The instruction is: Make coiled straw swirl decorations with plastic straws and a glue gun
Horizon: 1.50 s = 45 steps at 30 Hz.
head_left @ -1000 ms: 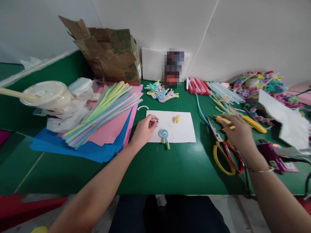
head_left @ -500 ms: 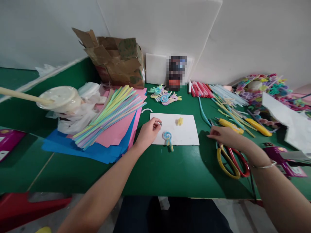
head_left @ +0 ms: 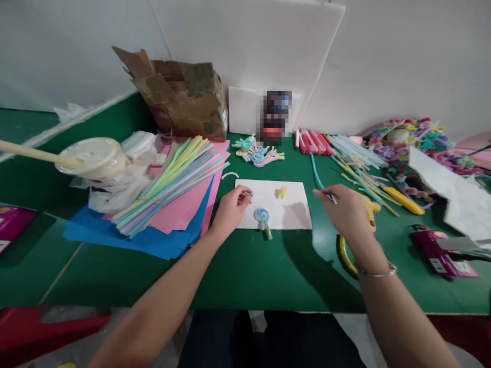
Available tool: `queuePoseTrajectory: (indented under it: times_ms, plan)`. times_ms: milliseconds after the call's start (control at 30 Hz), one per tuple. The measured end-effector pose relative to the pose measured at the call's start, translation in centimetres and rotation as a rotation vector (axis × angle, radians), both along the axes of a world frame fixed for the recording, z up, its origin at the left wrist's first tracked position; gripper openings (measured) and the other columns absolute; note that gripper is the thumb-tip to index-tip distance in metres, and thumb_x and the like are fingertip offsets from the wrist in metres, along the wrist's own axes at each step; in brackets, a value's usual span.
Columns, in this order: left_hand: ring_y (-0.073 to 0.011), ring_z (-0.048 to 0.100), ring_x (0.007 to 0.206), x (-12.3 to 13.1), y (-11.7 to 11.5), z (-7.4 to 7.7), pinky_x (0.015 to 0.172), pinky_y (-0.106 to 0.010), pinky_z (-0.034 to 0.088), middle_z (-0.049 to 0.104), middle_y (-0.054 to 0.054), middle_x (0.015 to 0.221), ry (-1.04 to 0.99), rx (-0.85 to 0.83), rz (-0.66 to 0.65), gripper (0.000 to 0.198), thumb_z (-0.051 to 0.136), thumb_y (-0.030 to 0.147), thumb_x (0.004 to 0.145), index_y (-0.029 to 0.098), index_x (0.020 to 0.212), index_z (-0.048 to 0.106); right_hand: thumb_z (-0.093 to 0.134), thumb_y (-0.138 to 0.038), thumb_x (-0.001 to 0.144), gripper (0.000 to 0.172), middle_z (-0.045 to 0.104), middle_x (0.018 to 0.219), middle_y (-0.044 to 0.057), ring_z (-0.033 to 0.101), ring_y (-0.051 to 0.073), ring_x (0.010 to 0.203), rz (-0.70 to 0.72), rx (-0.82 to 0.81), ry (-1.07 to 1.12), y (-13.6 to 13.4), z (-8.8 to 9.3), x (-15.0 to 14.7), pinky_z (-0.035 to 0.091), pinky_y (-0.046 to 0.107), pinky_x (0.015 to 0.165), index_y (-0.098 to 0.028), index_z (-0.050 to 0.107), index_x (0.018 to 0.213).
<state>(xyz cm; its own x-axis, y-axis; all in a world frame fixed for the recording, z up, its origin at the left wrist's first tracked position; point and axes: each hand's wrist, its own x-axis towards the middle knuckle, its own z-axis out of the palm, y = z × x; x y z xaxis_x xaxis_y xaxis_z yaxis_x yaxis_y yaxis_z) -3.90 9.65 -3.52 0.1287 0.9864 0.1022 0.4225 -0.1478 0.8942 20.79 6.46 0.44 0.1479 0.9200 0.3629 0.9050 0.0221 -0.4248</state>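
My left hand [head_left: 229, 208] rests at the left edge of a white board [head_left: 291, 214], fingertips pinched on a small silvery piece [head_left: 250, 193] whose kind I cannot make out. On that board lie a blue spiral of fuzzy stems [head_left: 262, 214], its blue and yellow ends hanging over the near edge, and a small yellow bundle [head_left: 282, 192]. Right of the board, my right hand [head_left: 343, 209] hovers with thumb and fingers pressed together; whatever is between them is too small to name. Beneath it, a yellow scissors handle [head_left: 345, 258] and a yellow glue gun [head_left: 371, 208] are partly covered.
Many pastel pipe cleaners [head_left: 172, 184] lie on pink and blue sheets at left, near a white tub [head_left: 92, 158]. A cardboard box [head_left: 187, 102] stands behind. Red sticks [head_left: 312, 142], a yellow-handled tool [head_left: 404, 200] and a purple pack [head_left: 441, 253] are on the right.
My right hand has moved left from above the scissors toward the white board. My left hand stays at the board's left edge with the small silvery piece.
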Motion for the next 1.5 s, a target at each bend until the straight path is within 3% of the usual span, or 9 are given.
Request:
queuePoseTrajectory:
  times_ms: [100,300,500,733,1167,1367,1500]
  plan:
    - [-0.0132,0.061,0.064,-0.3,0.0,0.4,0.062,-0.023,0.045,0.062,0.001,0.065,-0.025,0.029,0.056,0.014,0.047,0.025,0.083,0.020,0.071,0.053,0.050,-0.035,0.083,0.027,0.064,0.071,0.006,0.058,0.017,0.060,0.090,-0.090,0.135,1.4,-1.6,-2.3,0.045,0.031,0.061,-0.019,0.064,0.066]
    - [-0.0130,0.061,0.062,-0.6,-0.2,1.3,0.061,-0.023,0.045,0.063,0.002,0.062,-0.027,0.066,0.113,0.015,0.051,0.025,0.081,0.020,0.067,0.053,0.061,-0.031,0.073,0.019,0.063,0.078,0.006,0.057,0.016,0.066,0.079,-0.113,0.313,2.9,-3.5,-4.0,0.045,0.030,0.065,-0.015,0.066,0.082]
    - [-0.0130,0.060,0.062,-0.1,-0.3,1.1,0.061,-0.023,0.045,0.065,0.002,0.067,0.026,0.105,0.066,0.009,0.056,0.019,0.077,0.020,0.068,0.056,0.065,-0.034,0.067,0.018,0.066,0.074,0.005,0.057,0.015,0.063,0.079,-0.149,0.574,3.2,-3.8,-3.9,0.047,0.031,0.065,-0.017,0.068,0.073]
    - [-0.0138,0.064,0.071,0.7,-1.1,1.4,0.066,-0.023,0.048,0.070,0.000,0.078,-0.034,0.042,-0.064,0.007,0.057,0.018,0.076,0.020,0.078,0.064,0.071,-0.039,0.065,0.022,0.068,0.077,0.003,0.058,0.013,0.064,0.212,-0.152,0.979,0.9,-3.2,-5.9,0.049,0.028,0.058,-0.019,0.068,0.076]
    - [-0.0171,0.067,0.084,1.0,-1.8,2.0,0.079,-0.029,0.052,0.071,-0.005,0.089,-0.278,-0.158,-0.200,0.017,0.066,0.024,0.071,0.017,0.087,0.065,0.072,-0.032,0.068,0.014,0.066,0.075,0.001,0.060,0.012,0.065,0.426,-0.206,1.084,-0.2,-2.3,-7.2,0.055,0.027,0.058,-0.020,0.068,0.073]
    - [-0.0168,0.068,0.078,0.9,-1.5,2.2,0.079,-0.032,0.054,0.071,-0.005,0.084,-0.432,-0.343,-0.168,0.016,0.060,0.023,0.076,0.016,0.090,0.064,0.071,-0.034,0.070,0.014,0.067,0.078,0.001,0.062,0.014,0.071,0.460,-0.199,1.095,-0.3,-2.4,-7.0,0.058,0.029,0.061,-0.021,0.070,0.077]
    - [-0.0156,0.068,0.075,0.8,-1.5,2.0,0.077,-0.030,0.055,0.071,-0.005,0.086,-0.452,-0.364,-0.129,0.014,0.060,0.020,0.075,0.016,0.087,0.065,0.072,-0.034,0.068,0.014,0.066,0.080,0.001,0.062,0.014,0.073,0.470,-0.206,1.095,-0.4,-2.5,-7.0,0.059,0.031,0.065,-0.023,0.071,0.077]
